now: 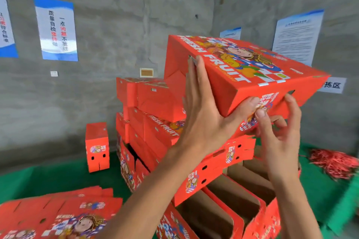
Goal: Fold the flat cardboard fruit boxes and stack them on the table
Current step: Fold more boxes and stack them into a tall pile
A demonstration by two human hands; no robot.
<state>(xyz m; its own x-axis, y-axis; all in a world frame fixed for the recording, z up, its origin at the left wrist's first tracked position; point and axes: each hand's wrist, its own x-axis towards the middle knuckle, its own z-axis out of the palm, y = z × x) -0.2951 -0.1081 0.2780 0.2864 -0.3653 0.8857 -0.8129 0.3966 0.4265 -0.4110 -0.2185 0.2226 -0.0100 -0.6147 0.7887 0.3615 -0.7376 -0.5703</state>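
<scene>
Folded box held above the stack. Left hand presses flat on its side, thumb beneath; right hand fingers the end panel (grip unclear). Best squared before lowering.

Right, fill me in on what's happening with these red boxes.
A person holds a folded fruit box up over the green table. The left hand presses flat against its side, thumb under the corner; the right hand pinches its end panel. Folded boxes are piled behind, and flat boxes lie at lower left.
</scene>
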